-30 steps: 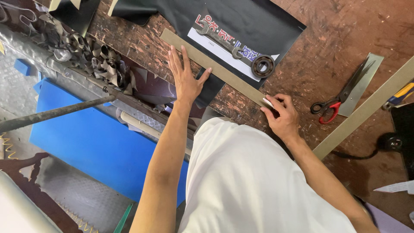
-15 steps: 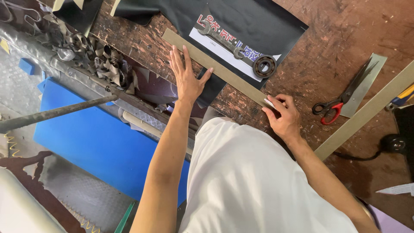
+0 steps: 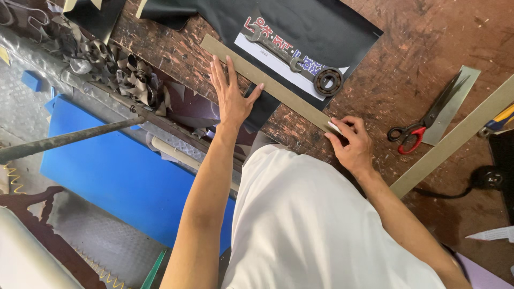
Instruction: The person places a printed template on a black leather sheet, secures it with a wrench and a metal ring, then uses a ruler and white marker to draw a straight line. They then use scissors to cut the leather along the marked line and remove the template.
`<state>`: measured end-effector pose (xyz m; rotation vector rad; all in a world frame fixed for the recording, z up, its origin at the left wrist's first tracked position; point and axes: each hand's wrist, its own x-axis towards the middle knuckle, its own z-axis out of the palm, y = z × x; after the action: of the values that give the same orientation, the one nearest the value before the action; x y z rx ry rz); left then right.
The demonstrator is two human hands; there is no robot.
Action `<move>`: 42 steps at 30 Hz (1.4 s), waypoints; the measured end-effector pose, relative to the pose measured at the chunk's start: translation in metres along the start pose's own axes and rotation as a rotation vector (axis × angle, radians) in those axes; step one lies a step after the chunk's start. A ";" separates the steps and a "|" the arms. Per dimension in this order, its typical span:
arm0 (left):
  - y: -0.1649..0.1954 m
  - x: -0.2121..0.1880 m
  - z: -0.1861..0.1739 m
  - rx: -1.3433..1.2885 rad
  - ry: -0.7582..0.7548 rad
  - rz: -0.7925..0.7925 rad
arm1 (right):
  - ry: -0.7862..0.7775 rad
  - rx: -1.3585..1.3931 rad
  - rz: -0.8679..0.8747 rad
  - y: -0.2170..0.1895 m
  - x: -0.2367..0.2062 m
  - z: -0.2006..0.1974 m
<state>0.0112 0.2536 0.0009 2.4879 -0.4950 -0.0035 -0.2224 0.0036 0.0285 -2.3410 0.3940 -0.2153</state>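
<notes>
From my remote seat, the head view looked straight down on a worn wooden workbench (image 3: 407, 48). Left hand (image 3: 231, 95) lay flat, fingers spread, pressing on a long flat ruler (image 3: 270, 85) that ran diagonally from upper centre toward the middle right of the frame. Right hand (image 3: 350, 144) was curled at the ruler's lower end, fingers pinched around a small white piece (image 3: 334, 127), chalk perhaps; too small for me to tell. The ruler crossed a black sheet (image 3: 321, 27) spread over the top centre of the bench. On that sheet sat a white printed label (image 3: 267, 51), with a wrench (image 3: 273, 45) lying across it and a round bearing (image 3: 327, 81) just beside the wrench's lower end. Scissors with red and black handles (image 3: 423, 120) rested at the right, on a thin grey strip (image 3: 455, 101). A second long straightedge (image 3: 455, 139) slanted along the right side. At upper left I noted a tangle of dark scrap strips (image 3: 123, 75). A metal rod (image 3: 64, 140) crossed a blue board (image 3: 118, 176) in the left part of the frame.
</notes>
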 end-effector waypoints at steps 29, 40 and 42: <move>0.002 0.000 -0.001 0.018 0.016 0.021 | -0.012 0.023 0.010 -0.002 -0.001 -0.002; 0.005 0.002 -0.001 0.045 -0.003 0.002 | -0.011 0.017 0.008 -0.002 0.000 -0.002; 0.005 0.003 -0.002 0.056 0.000 0.010 | -0.013 0.021 0.015 -0.003 0.000 -0.001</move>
<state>0.0119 0.2498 0.0055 2.5404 -0.5144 0.0152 -0.2217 0.0047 0.0315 -2.3173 0.4005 -0.1959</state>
